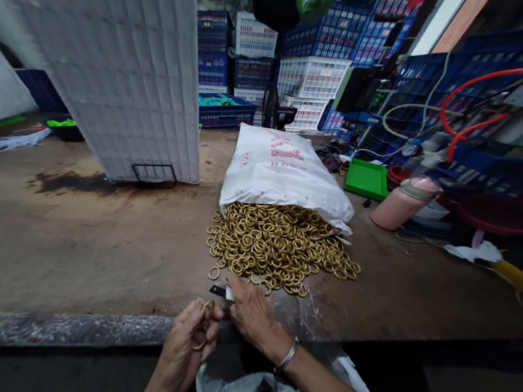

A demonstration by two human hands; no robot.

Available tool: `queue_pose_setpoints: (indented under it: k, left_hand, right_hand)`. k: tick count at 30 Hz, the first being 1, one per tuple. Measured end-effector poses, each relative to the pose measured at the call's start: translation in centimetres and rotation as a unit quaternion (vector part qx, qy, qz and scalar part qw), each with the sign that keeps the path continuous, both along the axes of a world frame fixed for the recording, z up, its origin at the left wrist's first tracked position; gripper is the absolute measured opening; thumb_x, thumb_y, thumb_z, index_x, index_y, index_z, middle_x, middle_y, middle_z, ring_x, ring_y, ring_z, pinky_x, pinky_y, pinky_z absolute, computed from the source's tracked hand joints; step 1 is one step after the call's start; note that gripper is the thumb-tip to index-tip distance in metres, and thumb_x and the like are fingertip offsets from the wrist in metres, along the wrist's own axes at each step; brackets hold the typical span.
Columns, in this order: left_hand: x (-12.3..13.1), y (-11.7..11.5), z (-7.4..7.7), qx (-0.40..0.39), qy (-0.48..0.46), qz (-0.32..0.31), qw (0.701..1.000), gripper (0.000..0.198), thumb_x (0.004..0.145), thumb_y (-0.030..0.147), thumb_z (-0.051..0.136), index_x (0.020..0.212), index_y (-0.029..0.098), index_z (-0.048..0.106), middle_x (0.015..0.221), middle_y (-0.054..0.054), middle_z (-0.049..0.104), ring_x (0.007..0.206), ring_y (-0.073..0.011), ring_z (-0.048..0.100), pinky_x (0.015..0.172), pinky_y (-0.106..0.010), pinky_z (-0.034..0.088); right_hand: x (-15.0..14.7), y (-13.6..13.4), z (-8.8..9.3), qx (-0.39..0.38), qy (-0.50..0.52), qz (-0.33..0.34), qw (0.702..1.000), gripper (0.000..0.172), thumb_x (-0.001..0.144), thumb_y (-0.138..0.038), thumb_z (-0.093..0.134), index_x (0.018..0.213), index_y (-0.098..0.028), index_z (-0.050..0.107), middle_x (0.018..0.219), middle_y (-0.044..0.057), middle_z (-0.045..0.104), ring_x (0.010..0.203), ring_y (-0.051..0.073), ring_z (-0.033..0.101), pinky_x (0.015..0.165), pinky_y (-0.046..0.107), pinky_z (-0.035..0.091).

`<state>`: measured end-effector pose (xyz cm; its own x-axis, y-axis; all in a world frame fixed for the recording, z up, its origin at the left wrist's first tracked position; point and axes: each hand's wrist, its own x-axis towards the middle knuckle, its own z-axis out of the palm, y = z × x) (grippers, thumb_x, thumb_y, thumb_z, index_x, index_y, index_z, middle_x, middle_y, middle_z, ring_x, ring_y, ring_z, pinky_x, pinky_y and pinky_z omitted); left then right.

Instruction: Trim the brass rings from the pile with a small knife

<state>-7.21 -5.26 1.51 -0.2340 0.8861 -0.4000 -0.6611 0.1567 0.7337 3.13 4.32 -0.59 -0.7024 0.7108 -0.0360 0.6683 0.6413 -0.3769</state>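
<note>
My left hand (187, 339) is at the table's front edge, with its fingers curled and pinched on brass-coloured rings (198, 345). One ring shows within the curl of the fingers; another glints at the fingertips. Just to the right, my right hand (254, 313) has its fingers bent together at the near edge of a heap of similar rings (270, 241). A dark flat strip (218, 290) with a pale part sticks out by its fingertips; whether that hand grips it is hidden. The heap spills from the mouth of a white woven sack (284, 170) lying on the table.
A tall, pale ribbed panel (147, 74) stands on the wooden table (92, 251) at the left. To the right are a green tray (367, 179), a pink bottle (403, 204) and red hoses (463, 106). Stacked crates (311, 78) and a small fan (272, 105) stand behind.
</note>
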Motion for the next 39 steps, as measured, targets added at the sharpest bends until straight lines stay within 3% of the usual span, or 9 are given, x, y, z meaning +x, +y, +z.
queue_pose_setpoints:
  k: [5,8,13,17,20,24,29,33,39]
  left_hand:
    - [-3.1,-0.9,0.1,0.013,-0.051,0.086,0.995,0.019,0.068,0.034,0.066,0.076,0.019,0.058,0.068,0.001,0.060,0.045,-0.0051,0.041,0.040,-0.016,0.032]
    - [-4.6,-1.4,-0.2,-0.007,-0.095,0.105,0.990,0.030,0.063,0.028,0.069,0.090,0.020,0.062,0.069,-0.001,0.061,0.050,-0.0072,0.047,0.045,-0.018,0.039]
    - [-6.0,-0.8,-1.6,-0.022,-0.166,0.116,0.979,0.012,0.059,0.021,0.069,0.066,0.014,0.062,0.069,-0.003,0.060,0.057,-0.0108,0.052,0.043,-0.018,0.041]
    - [-6.1,0.3,-2.7,-0.059,-0.147,0.106,0.982,0.015,0.055,0.021,0.072,0.061,0.015,0.059,0.067,-0.002,0.060,0.057,-0.0125,0.055,0.041,-0.018,0.040]
    - [-5.6,1.0,-3.8,-0.072,-0.042,0.088,0.993,0.032,0.052,0.029,0.077,0.078,0.019,0.061,0.065,-0.001,0.062,0.050,-0.0115,0.054,0.037,-0.017,0.035]
    - [-4.1,2.1,-4.7,-0.056,0.112,0.036,0.991,0.048,0.050,0.042,0.076,0.090,0.021,0.061,0.049,0.004,0.055,0.038,-0.0095,0.046,0.036,-0.018,0.031]
    - [-1.9,3.4,-3.6,0.038,0.182,-0.027,0.982,0.034,0.056,0.048,0.070,0.069,0.017,0.064,0.055,0.001,0.057,0.057,-0.0156,0.053,0.056,-0.024,0.043]
    - [-1.2,3.9,-3.2,0.034,0.214,-0.081,0.973,0.036,0.056,0.052,0.069,0.059,0.016,0.060,0.054,0.000,0.056,0.052,-0.0134,0.047,0.050,-0.022,0.038]
    - [1.5,4.1,-1.8,0.046,0.249,-0.058,0.966,0.036,0.059,0.051,0.067,0.057,0.016,0.058,0.050,0.003,0.051,0.047,-0.0100,0.041,0.047,-0.020,0.034]
  right_hand:
    - [-3.2,0.1,-0.2,0.049,-0.048,-0.007,0.998,0.036,0.078,-0.010,0.039,0.113,-0.018,0.044,0.090,0.009,0.060,0.080,0.020,0.054,0.067,0.028,0.034]
    - [-4.1,0.1,-1.0,0.083,-0.075,-0.022,0.993,0.034,0.081,-0.012,0.039,0.114,-0.018,0.044,0.089,0.011,0.060,0.081,0.022,0.054,0.069,0.031,0.035]
    - [-4.2,0.2,-1.7,0.110,-0.062,-0.010,0.992,0.033,0.080,-0.009,0.037,0.110,-0.016,0.047,0.090,0.010,0.059,0.079,0.021,0.054,0.069,0.031,0.036]
    - [-3.7,0.4,-1.4,0.078,-0.052,-0.009,0.996,0.032,0.074,-0.009,0.041,0.105,-0.013,0.050,0.089,0.011,0.059,0.079,0.021,0.053,0.068,0.031,0.035]
    - [-2.8,0.5,-0.6,0.010,-0.005,-0.023,1.000,0.029,0.068,-0.011,0.045,0.096,-0.015,0.052,0.083,0.007,0.059,0.075,0.018,0.052,0.062,0.026,0.033]
    - [-1.4,0.3,1.2,-0.134,0.108,-0.049,0.984,0.011,0.076,-0.019,0.041,0.077,-0.017,0.051,0.069,0.000,0.053,0.064,0.011,0.045,0.054,0.021,0.029]
    - [0.0,0.3,2.8,-0.316,0.224,-0.074,0.919,0.009,0.074,-0.022,0.044,0.069,-0.016,0.048,0.060,-0.005,0.043,0.057,0.008,0.038,0.048,0.017,0.028]
    - [0.9,0.6,2.1,-0.358,0.269,-0.133,0.884,0.008,0.072,-0.024,0.046,0.068,-0.017,0.048,0.055,-0.006,0.041,0.051,0.007,0.035,0.045,0.017,0.027]
    - [2.8,0.5,1.7,-0.467,0.323,-0.169,0.805,0.020,0.078,-0.041,0.041,0.079,-0.021,0.043,0.048,-0.011,0.037,0.033,0.005,0.023,0.033,0.017,0.017]
